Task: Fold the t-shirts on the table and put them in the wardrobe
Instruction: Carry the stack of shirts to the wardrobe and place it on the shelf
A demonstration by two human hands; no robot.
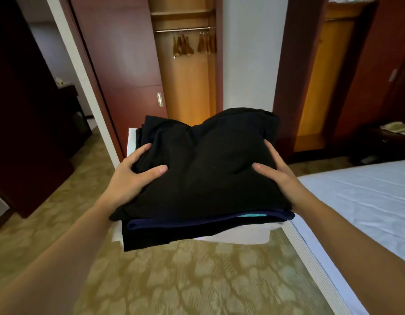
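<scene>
One stack of folded t-shirts (203, 169), left hand (131, 176) and right hand (278, 173) gripping its sides, fingers (141, 150) curled round, thumbs on top, apparently for carrying to the wardrobe (188, 87).

Place: I read this as a hotel bedroom.
Top centre: open wardrobe (188, 87) with hangers (183, 47).
Right: white bed (367, 196).
Bottom: patterned carpet (197, 280).

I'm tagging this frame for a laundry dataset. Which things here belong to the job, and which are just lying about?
Job: shirt stack, held at its sides by the left hand and right hand; open wardrobe ahead.

Lying about: hangers on the wardrobe rail; bed; phone.
</scene>
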